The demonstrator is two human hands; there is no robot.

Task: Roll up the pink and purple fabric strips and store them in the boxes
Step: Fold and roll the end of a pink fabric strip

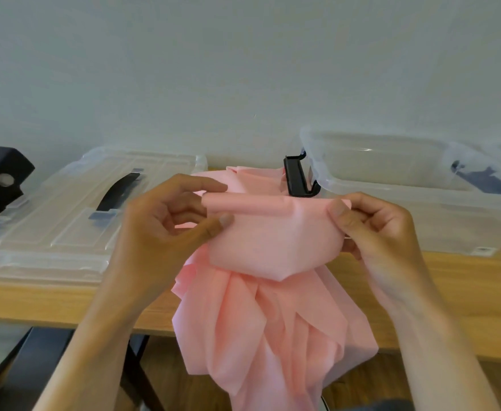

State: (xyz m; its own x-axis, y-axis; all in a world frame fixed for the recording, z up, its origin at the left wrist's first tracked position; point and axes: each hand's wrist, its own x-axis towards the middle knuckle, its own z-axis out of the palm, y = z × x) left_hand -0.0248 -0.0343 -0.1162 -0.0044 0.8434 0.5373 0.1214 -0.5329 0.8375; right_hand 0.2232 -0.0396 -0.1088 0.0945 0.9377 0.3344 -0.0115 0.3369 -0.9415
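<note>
Fabric: long pink fabric strip, frame centre, top edge rolled, rest hangs past front edge of wooden table.
L hand: pinches roll's left end.
R hand: pinches right end.
Box: clear plastic box, upper right, open.
Lid: clear lid w/ black handle, left.
Writing: none legible.

a wooden bench carries a clear lid (left), an open clear box and pink fabric between them.
</note>
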